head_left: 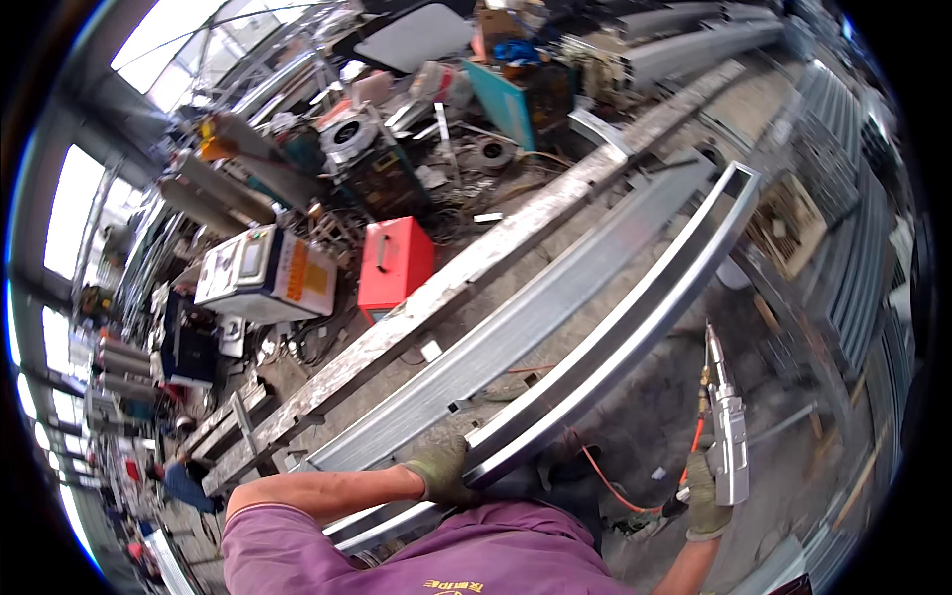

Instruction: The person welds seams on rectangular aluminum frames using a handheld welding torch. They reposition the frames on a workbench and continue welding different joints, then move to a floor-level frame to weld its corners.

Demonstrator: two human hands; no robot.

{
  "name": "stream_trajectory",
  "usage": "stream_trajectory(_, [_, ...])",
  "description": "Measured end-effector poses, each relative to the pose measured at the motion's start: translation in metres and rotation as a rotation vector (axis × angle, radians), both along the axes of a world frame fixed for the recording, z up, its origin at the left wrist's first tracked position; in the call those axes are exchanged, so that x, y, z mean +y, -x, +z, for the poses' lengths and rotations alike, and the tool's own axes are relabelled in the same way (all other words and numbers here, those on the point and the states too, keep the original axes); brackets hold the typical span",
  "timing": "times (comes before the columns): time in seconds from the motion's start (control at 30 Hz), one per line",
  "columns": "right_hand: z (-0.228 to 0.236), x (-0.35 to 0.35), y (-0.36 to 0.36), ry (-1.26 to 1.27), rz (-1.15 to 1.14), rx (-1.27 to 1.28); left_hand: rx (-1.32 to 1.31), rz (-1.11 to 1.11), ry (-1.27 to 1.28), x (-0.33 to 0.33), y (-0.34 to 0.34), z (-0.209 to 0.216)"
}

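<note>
My left hand (441, 471), in a grey-green work glove, grips a long, shiny metal channel (605, 365) at my waist. The channel runs up and away to the right, with a dark hollow between its two bright edges. My right hand (706, 501), also gloved, is closed around the body of a silver welding gun (732, 441). The gun's narrow nozzle points away from me, apart from the channel. An orange-red hose (617, 498) loops from the gun across the floor. Fingertips of both hands are partly hidden.
Beyond the channel lie a flat galvanized beam (535, 317) and a worn, whitish beam (476, 268). A red box (395, 264), a white machine (260, 273) and gas cylinders (253, 154) stand behind them. Ribbed metal sheets (853, 238) are stacked at right. A person (186, 483) is far left.
</note>
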State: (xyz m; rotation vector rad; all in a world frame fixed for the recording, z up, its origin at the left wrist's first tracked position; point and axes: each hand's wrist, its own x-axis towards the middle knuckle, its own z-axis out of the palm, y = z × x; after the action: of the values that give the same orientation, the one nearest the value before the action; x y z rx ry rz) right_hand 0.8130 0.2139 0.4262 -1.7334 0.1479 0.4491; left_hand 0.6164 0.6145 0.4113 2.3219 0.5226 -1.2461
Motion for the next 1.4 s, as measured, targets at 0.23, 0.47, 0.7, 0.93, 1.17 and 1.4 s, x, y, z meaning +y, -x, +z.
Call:
stream_trajectory(0.23, [-0.015,-0.075,0.03,0.096,-0.284,-0.157,-0.063,-0.248,-0.073,0.023,-0.023,-0.017])
stream_trajectory(0.47, [-0.04,-0.124,0.075,0.241,-0.44,-0.231,-0.104,-0.357,-0.192,0.077,-0.069,-0.047])
stream_trajectory(0.7, [-0.028,-0.118,0.093,0.338,-0.518,-0.268,-0.157,-0.548,-0.368,0.139,-0.114,-0.113])
stream_trajectory(0.93, [0.024,-0.09,0.096,0.338,-0.563,-0.142,-0.125,-0.644,-0.397,0.157,-0.153,-0.144])
stream_trajectory(1.17, [0.032,-0.091,0.089,0.405,-0.651,-0.129,-0.115,-0.719,-0.399,0.157,-0.171,-0.185])
stream_trajectory(1.4, [-0.004,-0.14,0.059,0.405,-0.609,-0.104,-0.123,-0.656,-0.536,0.171,-0.152,-0.211])
